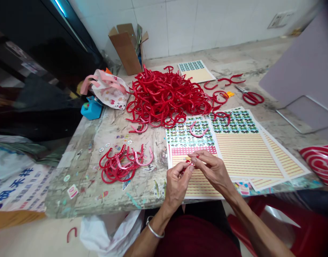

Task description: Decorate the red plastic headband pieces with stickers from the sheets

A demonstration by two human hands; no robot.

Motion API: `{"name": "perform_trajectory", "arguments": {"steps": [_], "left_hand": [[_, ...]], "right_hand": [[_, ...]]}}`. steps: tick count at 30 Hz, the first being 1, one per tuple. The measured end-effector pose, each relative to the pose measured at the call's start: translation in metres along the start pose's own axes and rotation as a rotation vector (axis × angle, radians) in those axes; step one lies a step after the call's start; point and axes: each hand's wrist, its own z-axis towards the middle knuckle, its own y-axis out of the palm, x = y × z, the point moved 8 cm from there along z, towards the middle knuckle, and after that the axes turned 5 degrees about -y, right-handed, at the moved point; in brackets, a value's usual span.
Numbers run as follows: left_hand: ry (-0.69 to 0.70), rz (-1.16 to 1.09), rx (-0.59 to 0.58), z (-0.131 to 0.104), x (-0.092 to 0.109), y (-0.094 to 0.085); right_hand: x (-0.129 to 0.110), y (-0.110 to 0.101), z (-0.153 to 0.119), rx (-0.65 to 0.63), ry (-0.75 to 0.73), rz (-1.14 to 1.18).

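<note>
My left hand [180, 182] and my right hand [212, 169] meet fingertip to fingertip over a sheet of stickers [204, 184] near the table's front edge. Both are closed in a pinch. Bits of a red strip [197, 156] show between the fingers; most of it is hidden. Beyond the hands, a pink-and-red curved strip [198, 135] lies on the same sheet, which has green-and-black shapes, pink dots and yellow striped rows. Left of my left hand is a small heap of curved red strips [118, 173]. A much larger red heap [164, 94] sits farther back.
More sticker sheets [246, 153] overlap at the right, with another sheet [197, 76] at the back. Red-handled scissors [252, 98] lie at the right. A cardboard box [126, 50], a white bag with pink handles [110, 91] and a blue tape dispenser [91, 109] stand at the left.
</note>
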Motion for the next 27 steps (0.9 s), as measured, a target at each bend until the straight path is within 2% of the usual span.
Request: {"name": "perform_trajectory", "arguments": {"steps": [6, 15, 21, 27], "left_hand": [[0.002, -0.007, 0.024, -0.001, 0.001, 0.000], [0.004, -0.044, -0.005, -0.002, -0.004, 0.001], [0.000, -0.029, -0.015, -0.003, -0.009, -0.001], [0.042, 0.045, -0.004, -0.002, -0.008, -0.007]], "right_hand": [[0.003, -0.002, -0.001, 0.040, 0.038, 0.052], [0.018, -0.008, 0.000, 0.124, 0.234, 0.245], [0.027, -0.008, 0.001, 0.110, 0.283, 0.352], [0.037, -0.003, 0.009, 0.072, 0.268, 0.325]]}}
